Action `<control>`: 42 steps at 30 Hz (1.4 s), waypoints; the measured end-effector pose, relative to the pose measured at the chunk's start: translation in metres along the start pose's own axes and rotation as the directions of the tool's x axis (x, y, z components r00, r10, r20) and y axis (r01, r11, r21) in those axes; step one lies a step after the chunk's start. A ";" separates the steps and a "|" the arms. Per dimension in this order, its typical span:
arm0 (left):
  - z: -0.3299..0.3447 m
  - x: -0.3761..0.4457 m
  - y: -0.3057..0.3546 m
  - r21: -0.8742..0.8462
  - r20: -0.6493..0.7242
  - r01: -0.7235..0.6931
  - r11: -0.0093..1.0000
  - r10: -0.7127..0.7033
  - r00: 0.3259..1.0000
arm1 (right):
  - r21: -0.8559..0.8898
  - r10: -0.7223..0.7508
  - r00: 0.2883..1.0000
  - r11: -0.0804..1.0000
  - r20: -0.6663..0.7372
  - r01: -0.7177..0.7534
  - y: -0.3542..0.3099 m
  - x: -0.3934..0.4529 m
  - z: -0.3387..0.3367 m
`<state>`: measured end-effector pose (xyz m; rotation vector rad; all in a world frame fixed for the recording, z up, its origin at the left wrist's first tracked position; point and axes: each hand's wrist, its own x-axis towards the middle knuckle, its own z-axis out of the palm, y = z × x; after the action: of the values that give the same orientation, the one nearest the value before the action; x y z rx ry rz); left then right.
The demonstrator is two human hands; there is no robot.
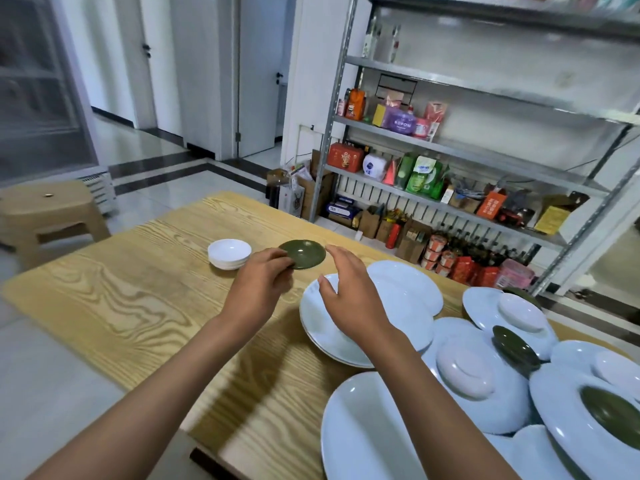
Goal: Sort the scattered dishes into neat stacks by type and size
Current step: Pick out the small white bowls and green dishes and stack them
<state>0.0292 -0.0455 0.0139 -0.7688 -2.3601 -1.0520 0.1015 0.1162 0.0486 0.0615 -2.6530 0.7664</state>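
Dishes [367, 317] on wood table [138, 306], shelf rack [450, 150] behind

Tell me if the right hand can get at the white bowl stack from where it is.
Probably not directly: the left hand holding the green dish sits between the right hand and the bowl stack.

small bowl stack [229, 253] sits left of plates [363, 320] on table [121, 306].

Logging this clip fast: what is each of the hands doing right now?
Left hand: closed on the rim of a small green dish.
Right hand: open, fingers spread, holding nothing, above the white plates.
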 end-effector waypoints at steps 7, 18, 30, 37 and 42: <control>0.020 0.001 -0.063 0.125 0.055 0.078 0.989 -0.085 0.995 | -0.019 0.073 0.991 0.997 0.108 -0.071 0.010 0.004 0.028; 0.043 0.003 -0.086 0.246 0.106 0.164 0.955 -0.195 0.975 | -0.041 0.094 0.981 0.995 0.172 -0.088 0.015 0.014 0.055; 0.030 -0.003 -0.065 0.307 0.120 0.151 0.939 -0.196 0.973 | -0.015 0.135 0.976 0.991 0.170 -0.135 0.011 0.003 0.045; 0.037 -0.003 -0.006 0.269 0.145 -0.003 0.963 -0.037 0.989 | -0.058 0.153 0.986 0.987 0.061 -0.149 0.019 -0.025 0.005; 0.053 -0.012 0.061 0.183 0.163 -0.143 0.972 0.114 0.980 | -0.052 0.211 0.977 0.976 -0.043 -0.213 0.038 -0.061 -0.037</control>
<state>0.0688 0.0258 0.0059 -0.9424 -2.4558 -0.7190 0.1657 0.1643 0.0356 -0.2523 -2.6724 0.7497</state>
